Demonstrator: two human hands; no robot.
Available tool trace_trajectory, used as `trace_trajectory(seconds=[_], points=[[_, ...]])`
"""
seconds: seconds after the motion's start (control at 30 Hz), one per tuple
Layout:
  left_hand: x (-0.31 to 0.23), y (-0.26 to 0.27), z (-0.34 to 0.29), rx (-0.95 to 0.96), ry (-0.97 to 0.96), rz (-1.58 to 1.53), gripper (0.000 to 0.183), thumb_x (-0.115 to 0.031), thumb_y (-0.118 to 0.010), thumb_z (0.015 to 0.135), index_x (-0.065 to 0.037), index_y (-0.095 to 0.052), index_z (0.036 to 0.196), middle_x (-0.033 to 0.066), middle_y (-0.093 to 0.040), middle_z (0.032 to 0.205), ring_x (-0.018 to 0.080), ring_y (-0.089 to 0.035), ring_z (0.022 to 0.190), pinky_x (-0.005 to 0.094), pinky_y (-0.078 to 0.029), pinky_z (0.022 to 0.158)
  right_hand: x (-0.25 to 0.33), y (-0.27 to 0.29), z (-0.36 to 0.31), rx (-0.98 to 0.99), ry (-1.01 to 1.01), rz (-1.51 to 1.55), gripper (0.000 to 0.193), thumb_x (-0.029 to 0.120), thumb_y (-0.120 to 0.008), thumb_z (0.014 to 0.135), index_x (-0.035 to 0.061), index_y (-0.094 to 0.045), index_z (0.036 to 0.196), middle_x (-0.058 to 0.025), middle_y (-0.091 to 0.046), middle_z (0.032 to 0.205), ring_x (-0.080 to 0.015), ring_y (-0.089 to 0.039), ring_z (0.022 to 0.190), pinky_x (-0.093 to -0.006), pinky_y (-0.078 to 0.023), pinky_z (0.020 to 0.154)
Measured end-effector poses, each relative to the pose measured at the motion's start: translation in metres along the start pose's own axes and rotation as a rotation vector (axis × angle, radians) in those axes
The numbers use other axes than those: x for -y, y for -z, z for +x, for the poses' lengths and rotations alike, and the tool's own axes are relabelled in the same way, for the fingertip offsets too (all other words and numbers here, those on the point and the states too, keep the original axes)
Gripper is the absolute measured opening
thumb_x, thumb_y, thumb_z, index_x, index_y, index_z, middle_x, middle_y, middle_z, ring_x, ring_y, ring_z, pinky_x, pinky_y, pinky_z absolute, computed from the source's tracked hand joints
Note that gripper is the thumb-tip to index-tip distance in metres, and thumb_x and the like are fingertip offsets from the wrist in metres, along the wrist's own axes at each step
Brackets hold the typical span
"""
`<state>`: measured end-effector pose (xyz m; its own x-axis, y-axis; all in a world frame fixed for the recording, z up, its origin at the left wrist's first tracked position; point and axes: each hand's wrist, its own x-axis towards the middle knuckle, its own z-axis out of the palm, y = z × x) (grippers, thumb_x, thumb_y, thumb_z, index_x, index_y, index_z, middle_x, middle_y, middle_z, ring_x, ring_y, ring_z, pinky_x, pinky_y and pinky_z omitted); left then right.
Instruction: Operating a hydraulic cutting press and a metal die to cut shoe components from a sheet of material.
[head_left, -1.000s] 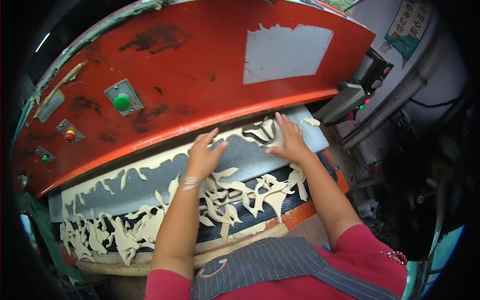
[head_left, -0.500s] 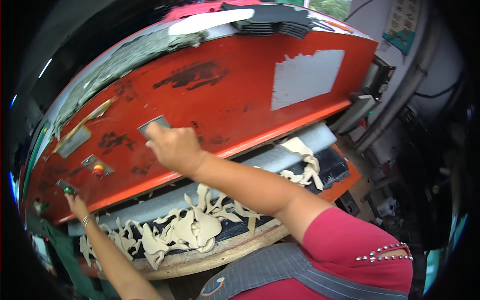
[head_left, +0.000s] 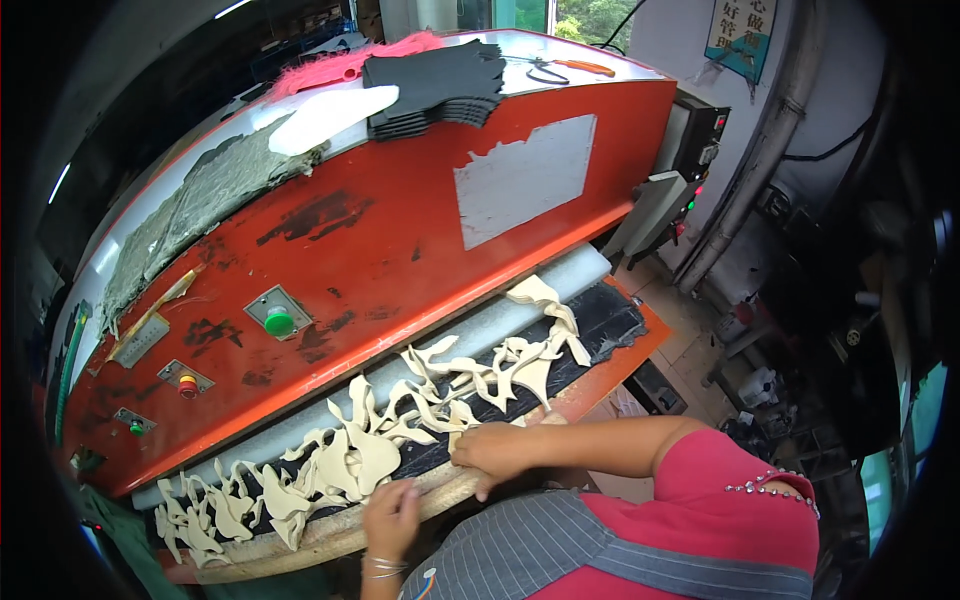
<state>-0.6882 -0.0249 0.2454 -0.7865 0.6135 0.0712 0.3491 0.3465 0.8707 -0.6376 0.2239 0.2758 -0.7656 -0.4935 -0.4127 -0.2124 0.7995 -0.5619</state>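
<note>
Many cream-coloured cut scraps [head_left: 370,458] with curved, ragged outlines lie in a tangled row on a black sheet over a wooden board [head_left: 335,532]. My right hand [head_left: 495,450] is at the near edge of this board, fingers bent over the top and thumb down by its front side, closed on the edge. Right beside its fingertips are some cream scraps. To its left, my left hand [head_left: 392,515] is just in front of the board's edge with fingers curled in, and nothing shows in it. Both hands are apart from the buttons.
A red machine body [head_left: 400,230] rises behind the board, with a large green button [head_left: 279,321], a red button [head_left: 187,386] and a small green button [head_left: 136,427]. On its top lie black sheets [head_left: 435,85] and orange-handled scissors [head_left: 585,67]. A pale bar [head_left: 585,270] runs behind the scraps.
My right hand has left the large green button and come down to the board's edge. My left hand has left the small green button and moved right toward the board. The view has shifted.
</note>
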Motion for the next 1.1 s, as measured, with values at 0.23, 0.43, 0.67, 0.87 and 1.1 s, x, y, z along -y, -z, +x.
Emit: trace_trajectory(seconds=[0.23,0.43,0.67,0.87,1.1], points=[[-0.025,-0.052,-0.001,0.03,0.037,0.256,0.012,-0.018,-0.065,0.079,-0.006,-0.068,0.081,0.0126,-0.061,0.077,0.0323,-0.057,0.075,0.041,-0.047,0.068,0.013,-0.037,-0.029,-0.342,-0.191,-0.118,0.042,0.021,-0.078,0.06,0.0033,-0.058,0.092,-0.0119,-0.057,0.093,-0.0282,-0.055,0.093,-0.0364,-0.049,0.078],[-0.015,-0.069,-0.007,-0.073,-0.013,0.263,0.011,-0.017,-0.066,0.076,-0.006,-0.067,0.074,0.0116,-0.058,0.071,0.0313,-0.056,0.07,0.0403,-0.045,0.063,0.004,-0.045,-0.03,-0.329,-0.172,-0.089,0.034,0.016,-0.074,0.062,0.0012,-0.062,0.091,-0.0135,-0.06,0.093,-0.0294,-0.057,0.093,-0.0387,-0.05,0.078],[0.024,-0.085,-0.033,-0.086,-0.037,0.283,0.012,-0.02,-0.071,0.073,-0.009,-0.066,0.071,0.0061,-0.057,0.069,0.0273,-0.056,0.068,0.0385,-0.045,0.059,-0.098,0.036,-0.022,-0.138,-0.414,-0.013,0.053,0.025,-0.071,0.074,0.0039,-0.056,0.12,-0.0173,-0.06,0.118,-0.0338,-0.056,0.109,-0.041,-0.045,0.093],[0.043,-0.094,-0.028,0.042,0.161,-0.033,0.014,-0.016,-0.07,0.079,-0.004,-0.067,0.072,0.008,-0.06,0.067,0.0216,-0.056,0.059,0.0325,-0.042,0.055,-0.19,0.089,-0.008,-0.548,-0.527,-0.517,0.052,0.012,-0.072,0.067,0.0019,-0.057,0.116,-0.0154,-0.049,0.129,-0.0293,-0.042,0.125,-0.0449,-0.04,0.097],[0.021,-0.135,0.009,0.212,-0.021,-0.23,0.014,-0.015,-0.067,0.084,-0.002,-0.069,0.08,0.0067,-0.061,0.068,0.0159,-0.057,0.062,0.027,-0.045,0.057,-0.174,0.077,-0.053,-0.681,-0.312,-0.385,0.048,0.011,-0.072,0.064,0.0051,-0.06,0.109,-0.0128,-0.054,0.104,-0.0294,-0.049,0.108,-0.04,-0.042,0.089]])
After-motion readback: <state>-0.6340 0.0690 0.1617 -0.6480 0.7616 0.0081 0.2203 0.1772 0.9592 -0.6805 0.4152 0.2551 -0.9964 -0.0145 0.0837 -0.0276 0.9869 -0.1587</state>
